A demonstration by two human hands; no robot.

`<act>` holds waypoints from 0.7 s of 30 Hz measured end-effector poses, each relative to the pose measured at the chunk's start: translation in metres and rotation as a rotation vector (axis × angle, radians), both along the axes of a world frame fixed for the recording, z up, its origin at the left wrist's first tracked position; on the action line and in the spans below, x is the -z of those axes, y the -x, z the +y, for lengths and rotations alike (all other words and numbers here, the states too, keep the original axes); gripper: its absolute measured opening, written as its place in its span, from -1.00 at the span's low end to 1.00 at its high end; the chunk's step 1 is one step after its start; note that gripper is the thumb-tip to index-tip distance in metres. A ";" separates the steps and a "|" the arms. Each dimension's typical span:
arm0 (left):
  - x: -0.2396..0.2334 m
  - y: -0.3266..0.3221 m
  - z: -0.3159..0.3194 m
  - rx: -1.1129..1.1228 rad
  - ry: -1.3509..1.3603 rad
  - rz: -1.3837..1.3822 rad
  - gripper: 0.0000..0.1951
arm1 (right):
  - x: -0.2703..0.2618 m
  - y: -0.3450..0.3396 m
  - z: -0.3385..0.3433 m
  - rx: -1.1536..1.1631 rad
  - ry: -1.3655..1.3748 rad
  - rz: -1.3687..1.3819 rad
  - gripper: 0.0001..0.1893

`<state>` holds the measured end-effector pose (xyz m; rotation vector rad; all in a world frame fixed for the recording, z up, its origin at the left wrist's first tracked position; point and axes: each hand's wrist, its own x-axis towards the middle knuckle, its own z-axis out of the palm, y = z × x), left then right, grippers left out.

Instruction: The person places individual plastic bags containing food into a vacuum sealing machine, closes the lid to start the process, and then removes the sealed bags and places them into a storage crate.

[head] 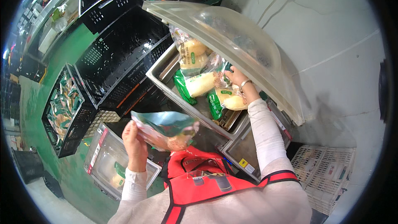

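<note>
My left hand grips the edge of a printed plastic bag, green at the top and pinkish below. It is held over the gap in front of an open chamber vacuum sealer. Several clear and green bags of what looks like peeled lotus root lie in its steel chamber. My right hand reaches in under the raised clear lid. Its fingers pinch the dark green end of a bag, partly hidden by the hand. A bracelet circles that wrist.
A large black plastic crate stands left of the sealer. Farther left, a smaller black crate holds many printed bags. A second clear-lidded machine has a bag inside. White plastic crates stand at right. A cord hangs from a wall socket.
</note>
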<state>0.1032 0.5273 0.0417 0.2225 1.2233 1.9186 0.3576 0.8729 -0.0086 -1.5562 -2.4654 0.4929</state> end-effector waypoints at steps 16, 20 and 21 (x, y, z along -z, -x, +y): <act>-0.013 0.101 0.137 -0.145 -0.348 -0.216 -0.74 | -0.197 -0.051 -0.230 -0.134 0.176 0.801 -0.85; 0.024 0.070 0.185 -0.155 -0.248 -0.348 -0.70 | -0.199 -0.093 -0.271 0.018 0.307 0.925 -0.79; 0.036 0.061 0.197 -0.133 -0.246 -0.390 -0.69 | -0.197 -0.102 -0.281 0.075 0.270 0.958 -0.78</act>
